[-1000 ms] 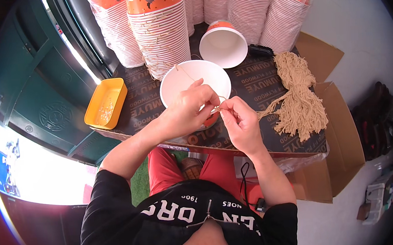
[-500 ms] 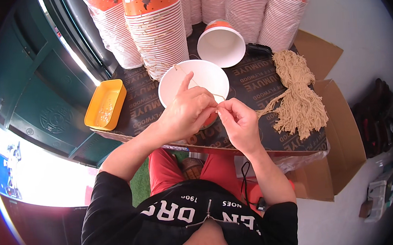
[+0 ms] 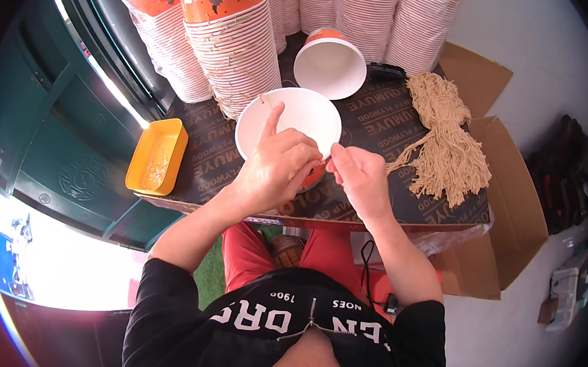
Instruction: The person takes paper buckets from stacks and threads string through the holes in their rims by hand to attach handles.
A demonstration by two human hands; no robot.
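At the board's near edge, the white cup (image 3: 288,120) stands mouth-up, tilted toward the person, its near rim covered by the left hand (image 3: 276,171). Left hand: fingers curled on the cup's near side, index finger raised over the mouth; the lower cup wall, orange where it shows, is mostly hidden between the hands. Right hand (image 3: 358,179): thumb and fingertips pinched narrow just beside the left fingers; whatever is pinched is too thin to make out. A thin string (image 3: 266,101) shows at the cup's far rim.

Behind the cup, a second cup (image 3: 330,65) lies on its side, mouth toward the camera. Cup stacks (image 3: 236,44) line the far edge, their tops cut off by the frame. A string bundle (image 3: 441,139) lies to the right, well apart from the hands. A yellow tray (image 3: 157,157) sits at the left edge.

Surface: dark printed board (image 3: 385,119) laid over a cardboard box (image 3: 507,203). Left: a green door (image 3: 38,126) and overexposed daylight. Right: pale floor with blurred clutter at the rim
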